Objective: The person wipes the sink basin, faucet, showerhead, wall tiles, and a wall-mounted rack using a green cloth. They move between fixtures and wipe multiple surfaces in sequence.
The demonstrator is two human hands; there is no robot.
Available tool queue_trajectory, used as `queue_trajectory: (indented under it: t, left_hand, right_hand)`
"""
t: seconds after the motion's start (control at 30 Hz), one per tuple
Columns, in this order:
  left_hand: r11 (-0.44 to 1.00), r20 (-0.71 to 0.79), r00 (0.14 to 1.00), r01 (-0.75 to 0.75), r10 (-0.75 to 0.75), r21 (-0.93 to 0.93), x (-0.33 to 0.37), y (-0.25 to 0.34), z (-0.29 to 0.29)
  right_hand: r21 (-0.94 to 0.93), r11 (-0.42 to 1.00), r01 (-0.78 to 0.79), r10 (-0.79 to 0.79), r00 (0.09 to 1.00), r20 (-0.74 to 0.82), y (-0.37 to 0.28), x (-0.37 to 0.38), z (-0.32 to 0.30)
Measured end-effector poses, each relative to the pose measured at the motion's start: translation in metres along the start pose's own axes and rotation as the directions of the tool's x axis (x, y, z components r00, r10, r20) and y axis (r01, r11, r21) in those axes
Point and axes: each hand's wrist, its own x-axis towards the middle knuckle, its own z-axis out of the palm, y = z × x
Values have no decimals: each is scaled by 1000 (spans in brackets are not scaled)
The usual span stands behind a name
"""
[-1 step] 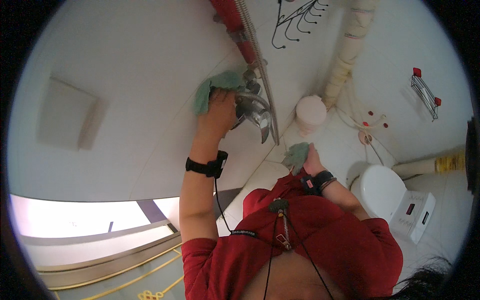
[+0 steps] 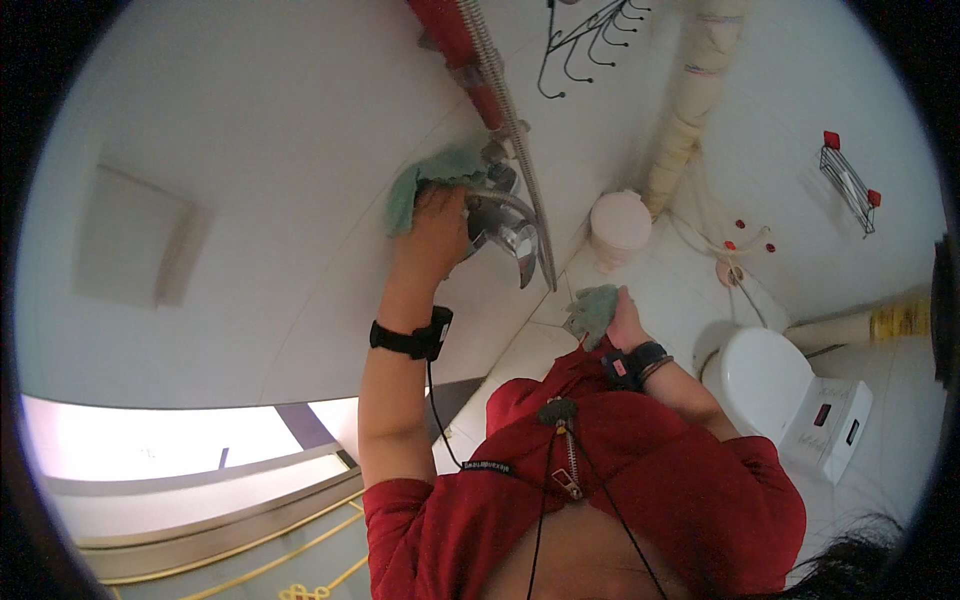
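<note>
A green cloth (image 2: 432, 183) is gripped in my left hand (image 2: 437, 232), pressed round the near end of a chrome shower mixer tap (image 2: 512, 240) on the wall. That hand's fingers are partly hidden by the cloth and the tap. My right hand (image 2: 625, 322) hangs low by my body, its fingers closed on a second grey-green cloth (image 2: 593, 310). From the tap, a ribbed metal hose (image 2: 517, 130) loops and runs up the wall beside a pipe wrapped in red (image 2: 455, 60).
A black hook rack (image 2: 590, 45) hangs on the far wall, and a wire shelf (image 2: 848, 188) on the right one. Below stand a pale pink bin (image 2: 620, 228) and a white toilet (image 2: 757, 372). A wrapped pipe (image 2: 695, 105) rises in the corner. A bright opening (image 2: 160, 445) lies at lower left.
The view has shifted very slightly. My left hand stays at the tap with its cloth, and the right hand has not visibly moved.
</note>
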Motion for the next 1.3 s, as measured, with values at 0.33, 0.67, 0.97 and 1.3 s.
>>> queue_trajectory:
  t: [0.33,0.67,0.97,1.3]
  left_hand:
    - [983,264,954,167,-143,-70,-32,9,4]
    - [623,161,766,610,-623,-490,-10,37,20]
    - [346,-59,580,397,-812,-850,-13,33,16]
    - [297,-42,528,407,-848,-864,-24,32,23]
  right_hand:
    - [142,990,6,5,997,-82,-37,25,-2]
    - [-264,936,233,-120,916,383,-135,91,138]
    - [-527,658,538,-49,729,683,-197,80,248]
    - [-8,-256,967,-442,-109,890,-209,108,306]
